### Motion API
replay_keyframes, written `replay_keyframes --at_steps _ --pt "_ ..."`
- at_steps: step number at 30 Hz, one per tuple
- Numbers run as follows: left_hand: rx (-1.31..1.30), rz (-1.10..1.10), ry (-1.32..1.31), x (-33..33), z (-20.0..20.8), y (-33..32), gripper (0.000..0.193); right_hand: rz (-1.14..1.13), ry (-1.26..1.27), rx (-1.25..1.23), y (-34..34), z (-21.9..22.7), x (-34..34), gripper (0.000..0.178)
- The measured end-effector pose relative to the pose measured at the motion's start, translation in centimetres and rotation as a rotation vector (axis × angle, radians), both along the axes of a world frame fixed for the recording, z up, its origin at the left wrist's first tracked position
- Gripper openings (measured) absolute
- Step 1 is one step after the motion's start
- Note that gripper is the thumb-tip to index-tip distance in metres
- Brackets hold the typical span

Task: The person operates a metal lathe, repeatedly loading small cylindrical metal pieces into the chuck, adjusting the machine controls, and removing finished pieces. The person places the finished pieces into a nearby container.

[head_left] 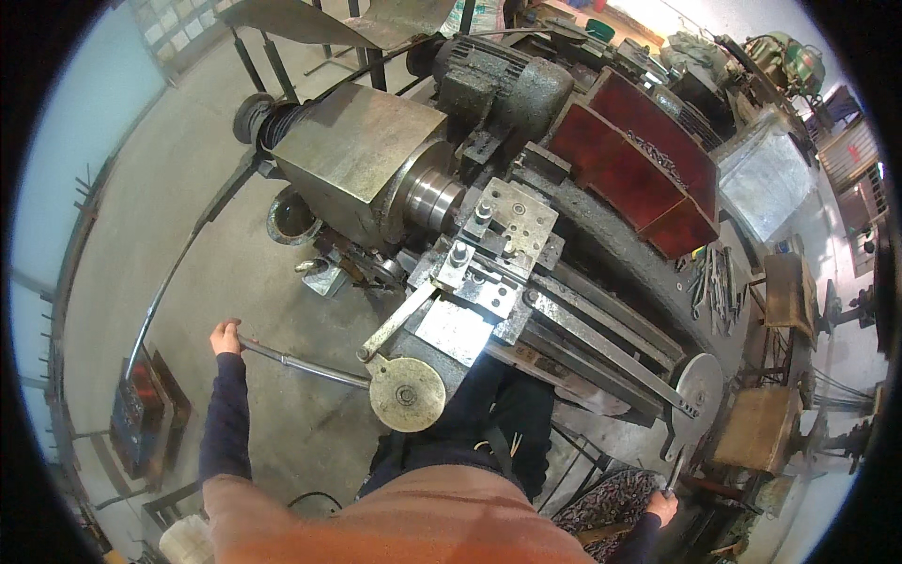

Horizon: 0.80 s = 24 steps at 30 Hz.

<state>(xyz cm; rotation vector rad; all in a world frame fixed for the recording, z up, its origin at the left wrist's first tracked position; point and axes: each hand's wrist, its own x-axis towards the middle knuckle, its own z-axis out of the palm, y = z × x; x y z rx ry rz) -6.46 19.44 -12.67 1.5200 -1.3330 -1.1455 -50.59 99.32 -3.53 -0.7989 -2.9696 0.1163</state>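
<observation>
My left hand (225, 336) is closed round the outer end of a long metal lever (310, 368). That lever runs to a round brass-coloured disc (406, 393) at the front of a small lathe. At lower right my right hand (663, 508) is wrapped round a short metal handle (674, 475), below a grey handwheel (700, 383). Between my hands lies the machine's slide, with a bolted steel tool block (509, 226) and a flat link bar (404, 321). Behind the block, a shiny cylindrical spindle nose (435, 197) sticks out of the boxy headstock (352, 155).
A dark red bin (625, 160) holding small metal parts sits behind the machine bed, beside an electric motor (503, 85). Several spanners (719, 287) lie to the right. A sack of chips or parts (611, 498) stands near my right arm. Wooden boxes (756, 428) are at far right.
</observation>
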Motion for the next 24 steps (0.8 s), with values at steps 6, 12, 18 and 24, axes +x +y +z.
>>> replay_keyframes --at_steps 6,12,18,24 --pt "0.207 -0.174 -0.289 -0.7 4.6 1.1 0.03 0.011 -0.073 0.174 3.6 0.7 -4.1 0.035" --pt "0.075 -0.486 -0.727 -0.6 6.0 -5.3 0.026 0.068 -0.252 0.423 8.2 1.3 -13.4 0.031" --pt "-0.391 -0.769 -1.255 -15.7 -0.1 -9.6 0.03 -0.133 -0.205 0.494 8.9 1.2 -17.3 0.049" --pt "-0.233 -0.856 -1.316 -20.3 -2.3 -8.1 0.026 0.057 0.045 0.361 4.1 2.3 -10.4 0.06"
